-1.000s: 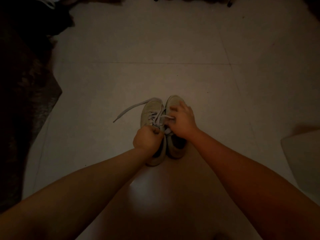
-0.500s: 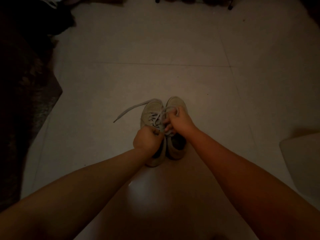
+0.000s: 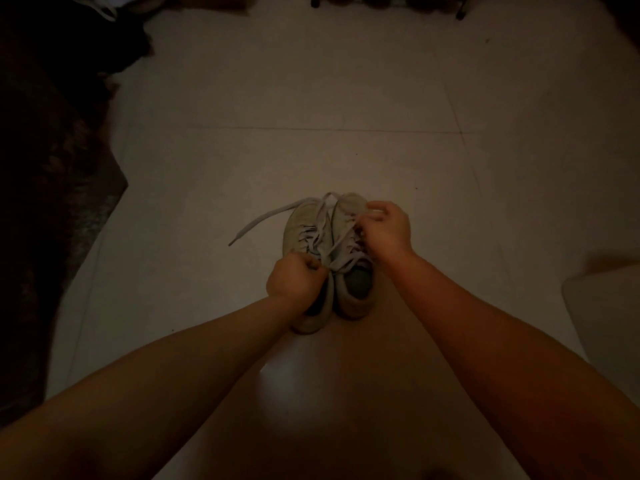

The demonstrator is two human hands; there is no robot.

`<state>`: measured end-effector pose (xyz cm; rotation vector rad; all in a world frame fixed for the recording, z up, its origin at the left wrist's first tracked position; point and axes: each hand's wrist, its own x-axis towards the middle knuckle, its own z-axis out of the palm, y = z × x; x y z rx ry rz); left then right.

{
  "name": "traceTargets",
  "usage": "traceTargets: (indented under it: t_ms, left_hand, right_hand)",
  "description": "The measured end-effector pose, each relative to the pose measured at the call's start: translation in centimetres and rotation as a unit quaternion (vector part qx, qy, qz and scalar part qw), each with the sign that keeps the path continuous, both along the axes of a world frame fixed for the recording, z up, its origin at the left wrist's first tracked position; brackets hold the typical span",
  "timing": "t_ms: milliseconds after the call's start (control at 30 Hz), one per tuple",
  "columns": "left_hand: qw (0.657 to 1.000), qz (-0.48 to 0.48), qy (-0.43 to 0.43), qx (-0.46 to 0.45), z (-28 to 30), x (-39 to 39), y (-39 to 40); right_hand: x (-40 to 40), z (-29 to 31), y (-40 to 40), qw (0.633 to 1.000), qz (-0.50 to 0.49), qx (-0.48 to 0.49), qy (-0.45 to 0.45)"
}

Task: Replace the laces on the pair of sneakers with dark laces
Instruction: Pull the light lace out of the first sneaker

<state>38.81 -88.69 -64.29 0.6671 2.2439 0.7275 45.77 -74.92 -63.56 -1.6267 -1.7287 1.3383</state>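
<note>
Two pale sneakers stand side by side on the floor, toes pointing away from me: the left sneaker (image 3: 300, 223) and the right sneaker (image 3: 349, 292). Both carry light laces. One loose light lace end (image 3: 258, 223) trails out to the left over the tiles. My left hand (image 3: 297, 278) is a fist over the left sneaker's opening, gripping lace near its tongue. My right hand (image 3: 386, 229) hovers over the right sneaker's front and pinches a light lace strand (image 3: 341, 239) that runs taut back toward my left hand. No dark laces are visible.
Pale floor tiles (image 3: 346, 98) stretch ahead. A dark rug or fabric (image 3: 45, 188) fills the left side. A pale object (image 3: 606, 306) sits at the right edge. Furniture legs (image 3: 460, 12) and clutter line the far edge. The light is dim.
My right hand has moved up and to the right, away from the sneaker's tongue, drawing a lace strand out with it. My left hand stays as a fist in the same spot.
</note>
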Motion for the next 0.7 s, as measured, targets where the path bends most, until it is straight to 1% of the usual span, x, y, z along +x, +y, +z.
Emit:
traceTargets:
  t_ms: [67,167,200,233,267,300,367,433,500,533,567,633,700]
  left_hand:
    - [1.000,0.003,0.001,-0.001,-0.1,0.0,0.0]
    - [1.000,0.001,0.007,0.004,-0.3,0.1,0.0]
    - [1.000,0.000,0.008,0.008,-0.4,0.2,0.0]
    - [1.000,-0.003,0.011,0.010,-0.4,0.2,0.0]
    - [1.000,-0.004,0.019,0.011,-0.4,0.3,0.0]
    - [0.999,-0.003,0.031,0.012,-0.3,0.4,-0.1]
    - [0.997,0.012,0.066,0.032,-0.3,0.3,-0.2]
    - [0.994,0.034,0.096,0.049,-0.4,0.0,0.0]
    - [0.993,0.043,0.104,0.028,-0.7,-0.4,0.1]
    - [0.995,0.046,0.091,0.015,-0.9,-0.6,0.1]
    - [0.996,0.050,0.071,0.006,-1.0,-0.8,0.0]
    - [0.998,0.048,0.047,0.001,-1.4,-1.2,-0.3]
    - [0.998,0.041,0.052,-0.004,-1.6,-1.5,-0.5]
  right_hand:
    - [0.5,0.5,1.0,1.000,-0.026,-0.014,0.008]
    - [0.9,0.6,0.3,0.999,0.042,-0.030,-0.011]
    - [1.0,0.5,-0.3,0.996,0.074,-0.004,-0.041]
    - [1.2,0.2,-0.8,0.990,0.106,0.046,-0.086]
    - [1.4,0.0,-1.2,0.976,0.147,0.107,-0.123]
    - [1.4,-0.1,-1.6,0.956,0.197,0.164,-0.140]
    - [0.7,-0.5,-2.2,0.903,0.319,0.249,-0.142]
    - [-0.1,-1.1,-2.7,0.844,0.433,0.270,-0.163]
    - [-0.9,-1.6,-2.9,0.785,0.508,0.270,-0.231]
    - [-1.2,-1.6,-2.8,0.763,0.517,0.278,-0.271]
    - [-1.4,-1.4,-2.9,0.751,0.514,0.298,-0.288]
    - [-1.6,-1.2,-2.9,0.749,0.473,0.375,-0.273]
    - [-1.4,-1.2,-2.7,0.743,0.448,0.425,-0.258]
